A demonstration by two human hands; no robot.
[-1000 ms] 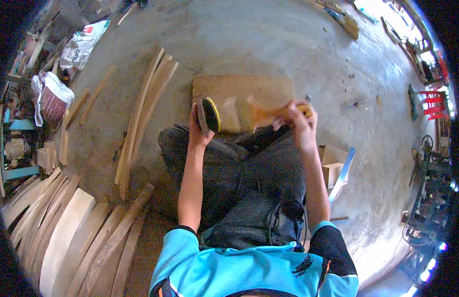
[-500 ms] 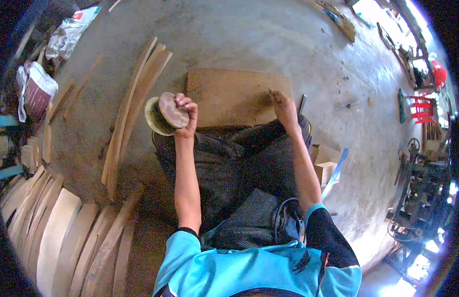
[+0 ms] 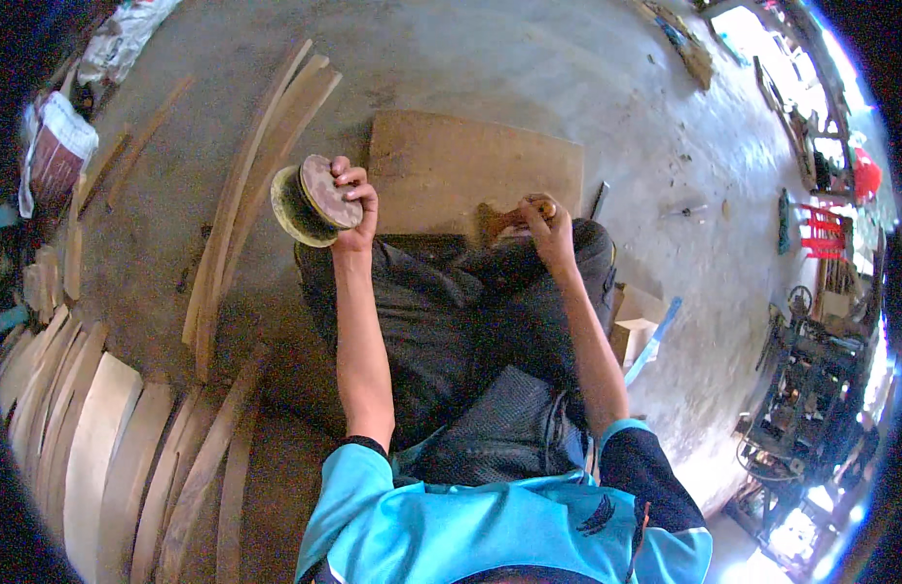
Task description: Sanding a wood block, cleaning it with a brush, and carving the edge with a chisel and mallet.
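a: what do the two round things look like?
b: the reddish-brown disc (image 3: 324,183) is flat and mottled; the dark disc (image 3: 297,216) beside it, on its left, has a yellowish rim.
a: and the left hand (image 3: 352,208)?
b: to their right, fingers curled over the reddish-brown disc's right edge, gripping it. both discs are tilted, left of the cardboard sheet (image 3: 475,156).
a: the right hand (image 3: 552,232)?
b: closed around an orange-brown tool (image 3: 497,223) with a rounded end; the tool reaches left from the fingers, its left part blurred, by the sheet's near edge.
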